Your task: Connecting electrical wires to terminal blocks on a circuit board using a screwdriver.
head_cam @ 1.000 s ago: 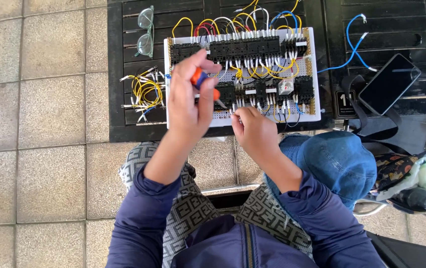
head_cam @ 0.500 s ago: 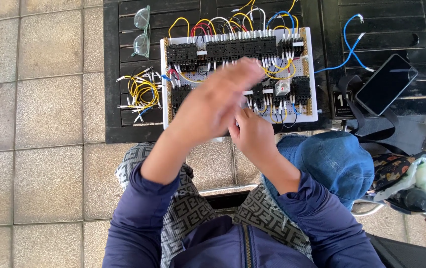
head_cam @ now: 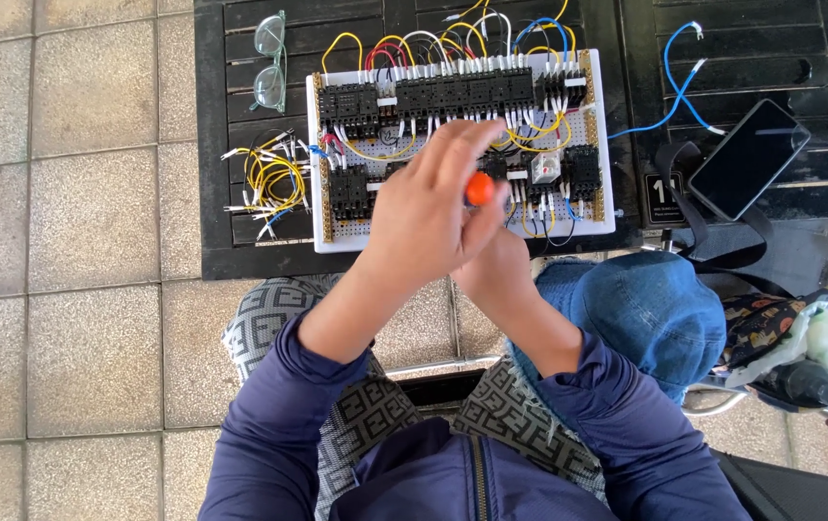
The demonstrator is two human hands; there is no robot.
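I see L hand (head_cam: 428, 217) clamped on an orange-handled tool (head_cam: 479, 188) over the white board (head_cam: 462, 145) w/ black relays and yellow/white/red wires on the dark table (head_cam: 240, 232); R hand (head_cam: 496, 265) beneath, grip can't tell.

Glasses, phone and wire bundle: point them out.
glasses (head_cam: 269, 60): head view, on the lenses.
phone (head_cam: 748, 159): head view, middle of the dark screen.
wire bundle (head_cam: 267, 183): head view, on the yellow loops.
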